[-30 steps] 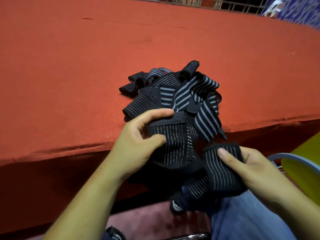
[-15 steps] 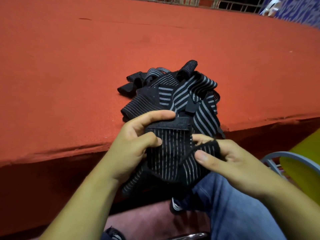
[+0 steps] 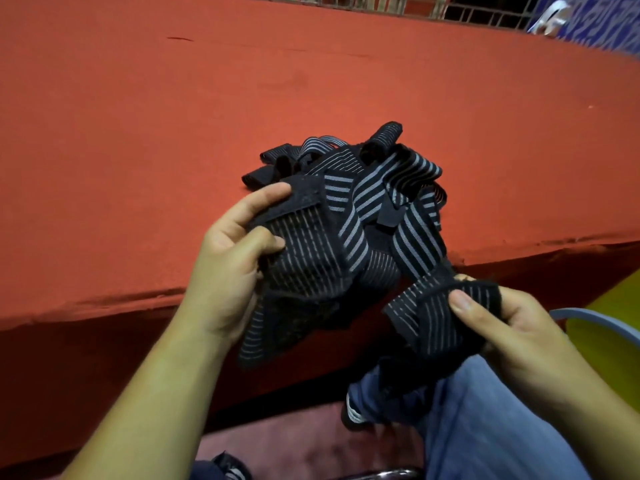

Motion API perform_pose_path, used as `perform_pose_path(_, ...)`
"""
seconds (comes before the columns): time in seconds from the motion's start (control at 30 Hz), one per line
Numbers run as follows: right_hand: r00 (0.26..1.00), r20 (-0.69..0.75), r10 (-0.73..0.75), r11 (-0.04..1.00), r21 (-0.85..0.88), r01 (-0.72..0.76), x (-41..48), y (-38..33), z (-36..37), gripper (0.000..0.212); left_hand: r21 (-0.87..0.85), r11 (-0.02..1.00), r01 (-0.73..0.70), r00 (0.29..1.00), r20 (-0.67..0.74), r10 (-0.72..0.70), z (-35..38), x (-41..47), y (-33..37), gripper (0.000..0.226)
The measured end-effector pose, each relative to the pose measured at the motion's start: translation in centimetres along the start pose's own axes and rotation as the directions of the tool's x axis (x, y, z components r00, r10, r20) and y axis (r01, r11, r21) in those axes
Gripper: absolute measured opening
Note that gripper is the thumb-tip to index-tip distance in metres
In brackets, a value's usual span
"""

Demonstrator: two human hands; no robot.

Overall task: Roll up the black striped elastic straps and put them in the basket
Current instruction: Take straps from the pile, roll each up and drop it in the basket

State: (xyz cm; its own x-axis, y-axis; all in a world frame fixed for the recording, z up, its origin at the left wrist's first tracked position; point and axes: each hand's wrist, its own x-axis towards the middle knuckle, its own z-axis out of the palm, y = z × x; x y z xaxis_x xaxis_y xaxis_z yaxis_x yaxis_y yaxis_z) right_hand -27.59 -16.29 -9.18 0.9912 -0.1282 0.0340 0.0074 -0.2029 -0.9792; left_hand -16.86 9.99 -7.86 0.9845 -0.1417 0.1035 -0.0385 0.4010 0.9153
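A tangled heap of black elastic straps with grey stripes (image 3: 377, 181) lies on the red table near its front edge. My left hand (image 3: 228, 268) grips the velcro end of one black striped strap (image 3: 311, 258), thumb on its face and forefinger over its top edge. My right hand (image 3: 502, 327) pinches another stretch of strap (image 3: 429, 317) lower and to the right, thumb pressed on top. Loose strap hangs below both hands over my lap. No basket shows in the view.
The red felt-covered table (image 3: 138, 168) fills the upper view, its front edge running just behind my hands. A yellow seat with a light blue rim (image 3: 609, 327) stands at the right. My jeans-clad leg (image 3: 485, 427) lies below.
My right hand has drawn away from the left, down and to the right, spreading the strap. My left hand has lifted its end a little higher over the heap.
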Motion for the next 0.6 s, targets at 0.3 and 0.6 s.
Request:
perform_pose_path(0.3, 0.993, 0.093, -0.074, 0.986, -0.139, 0.087, 0.3, -1.6, 1.0, 0.062, 0.413, 0.882, -0.228, 0.964, 0.223, 0.145, 0.1, -0.5, -1.5, 0.044)
perform_pose_path(0.6, 0.971, 0.213, -0.111, 0.903, -0.386, 0.188, -0.1, -3.3, 1.3, 0.04, 0.405, 0.869, -0.286, 0.947, 0.257, 0.192, 0.2, -0.4, -1.6, 0.036)
